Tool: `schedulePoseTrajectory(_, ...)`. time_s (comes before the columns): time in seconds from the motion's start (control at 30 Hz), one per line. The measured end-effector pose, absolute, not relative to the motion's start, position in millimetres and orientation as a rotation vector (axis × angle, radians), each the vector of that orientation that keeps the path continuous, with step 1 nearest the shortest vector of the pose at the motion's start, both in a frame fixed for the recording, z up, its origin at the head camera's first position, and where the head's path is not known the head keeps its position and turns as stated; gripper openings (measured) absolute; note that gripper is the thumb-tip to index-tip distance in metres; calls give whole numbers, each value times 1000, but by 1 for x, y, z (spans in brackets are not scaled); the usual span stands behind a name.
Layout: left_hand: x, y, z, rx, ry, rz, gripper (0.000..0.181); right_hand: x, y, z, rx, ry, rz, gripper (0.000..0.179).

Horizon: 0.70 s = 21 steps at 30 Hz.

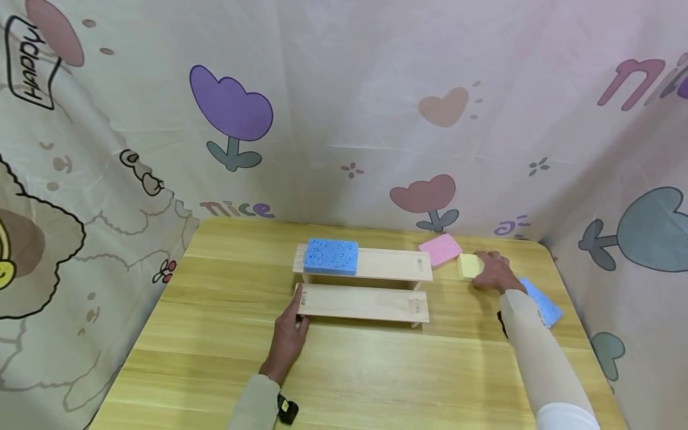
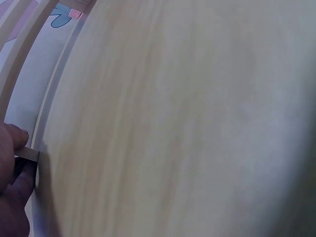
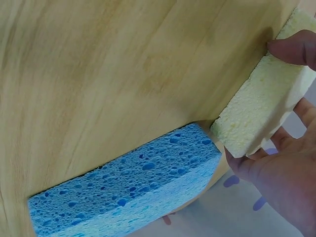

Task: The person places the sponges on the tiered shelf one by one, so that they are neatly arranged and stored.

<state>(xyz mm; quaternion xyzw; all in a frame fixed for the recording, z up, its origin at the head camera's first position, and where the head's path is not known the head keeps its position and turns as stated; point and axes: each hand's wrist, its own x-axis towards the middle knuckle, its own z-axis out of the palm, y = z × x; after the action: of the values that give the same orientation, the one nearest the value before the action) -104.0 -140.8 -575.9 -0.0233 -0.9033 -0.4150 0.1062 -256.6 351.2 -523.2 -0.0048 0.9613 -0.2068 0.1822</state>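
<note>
My left hand (image 1: 288,341) grips the left end of the front low wooden stand (image 1: 363,303). In the left wrist view, thumb and fingers pinch the edge of its wood (image 2: 27,154). Behind it, a second wooden stand (image 1: 389,263) bears a blue sponge (image 1: 330,257) on its left part. At the right, my right hand (image 1: 493,272) holds a pale yellow sponge (image 1: 469,266). The right wrist view shows the thumb on one side of this yellow sponge (image 3: 264,94) and the fingers on the other.
A pink sponge (image 1: 441,249) lies just past the back stand's right end. Another blue sponge (image 1: 541,303) lies on the wooden table (image 1: 215,358), partly hidden by my right forearm. A printed cloth (image 1: 333,107) hangs behind and beside the table.
</note>
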Motion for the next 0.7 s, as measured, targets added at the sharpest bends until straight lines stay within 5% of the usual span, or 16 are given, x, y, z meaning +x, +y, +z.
schedulePoseTrajectory(0.7,-104,-142,-575,-77,-2660,-1275,83,-250,356,-524,-53,2758,-596,87)
